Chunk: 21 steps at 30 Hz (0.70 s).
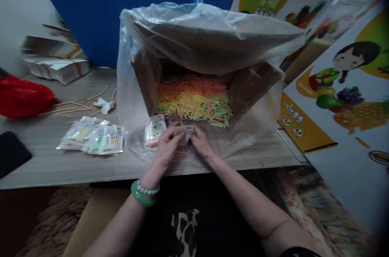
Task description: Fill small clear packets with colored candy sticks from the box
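Observation:
In front of the opened box, my left hand [166, 142] and my right hand [201, 144] meet over a small clear plastic packet [184, 134]. The fingers of each hand pinch one side of it; its contents are too small to make out. Just left of my left hand lies a stack of printed packets [154, 130]. Behind my hands, a heap of thin coloured sticks [194, 97], orange, yellow and green, fills the bottom of the cardboard box [252, 89]. A few loose sticks lie by my fingers.
A clear plastic bag [127, 71] lines and overhangs the box. To the left are filled packets [103, 140], brown strips [75, 108], a red bag [22, 96], a dark flat object [12, 153] and stacked printed packaging [57, 66]. Printed cartons [343, 127] stand at right.

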Tool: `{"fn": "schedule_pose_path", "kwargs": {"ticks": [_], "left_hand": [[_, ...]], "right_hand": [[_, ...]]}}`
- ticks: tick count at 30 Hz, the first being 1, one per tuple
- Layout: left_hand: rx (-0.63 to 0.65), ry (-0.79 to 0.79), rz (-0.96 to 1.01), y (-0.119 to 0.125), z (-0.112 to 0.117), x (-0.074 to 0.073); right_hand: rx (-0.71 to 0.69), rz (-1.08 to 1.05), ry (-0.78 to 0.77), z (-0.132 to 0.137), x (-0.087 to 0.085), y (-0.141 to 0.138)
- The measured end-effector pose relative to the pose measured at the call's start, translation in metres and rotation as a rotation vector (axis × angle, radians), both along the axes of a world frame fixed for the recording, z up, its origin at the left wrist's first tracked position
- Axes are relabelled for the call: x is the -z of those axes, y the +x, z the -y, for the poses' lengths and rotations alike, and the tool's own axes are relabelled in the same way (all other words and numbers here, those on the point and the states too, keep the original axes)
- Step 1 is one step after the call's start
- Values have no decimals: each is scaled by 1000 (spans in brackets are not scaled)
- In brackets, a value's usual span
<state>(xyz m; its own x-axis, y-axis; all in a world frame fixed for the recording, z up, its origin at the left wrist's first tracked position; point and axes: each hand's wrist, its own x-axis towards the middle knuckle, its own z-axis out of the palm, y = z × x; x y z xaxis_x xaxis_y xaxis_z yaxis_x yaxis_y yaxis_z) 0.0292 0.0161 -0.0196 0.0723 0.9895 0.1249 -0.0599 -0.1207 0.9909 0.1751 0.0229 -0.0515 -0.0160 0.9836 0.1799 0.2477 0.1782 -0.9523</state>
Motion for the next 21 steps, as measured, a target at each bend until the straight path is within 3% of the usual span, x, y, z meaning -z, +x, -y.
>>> {"fn": "schedule_pose_path", "kwargs": {"ticks": [2, 4, 12, 16, 21], "left_hand": [[-102, -52, 103, -12, 3, -5], [-114, -131, 200, -20, 7, -7], [194, -408, 362, -14, 18, -1], [193, -369, 268, -19, 15, 0], [58, -211, 49, -27, 16, -2]], "right_hand": [[50, -82, -14, 0, 0, 2], [53, -101, -23, 0, -1, 4], [41, -25, -11, 4, -6, 5], [-11, 40, -13, 10, -11, 7], [23, -239, -89, 8, -31, 11]]}}
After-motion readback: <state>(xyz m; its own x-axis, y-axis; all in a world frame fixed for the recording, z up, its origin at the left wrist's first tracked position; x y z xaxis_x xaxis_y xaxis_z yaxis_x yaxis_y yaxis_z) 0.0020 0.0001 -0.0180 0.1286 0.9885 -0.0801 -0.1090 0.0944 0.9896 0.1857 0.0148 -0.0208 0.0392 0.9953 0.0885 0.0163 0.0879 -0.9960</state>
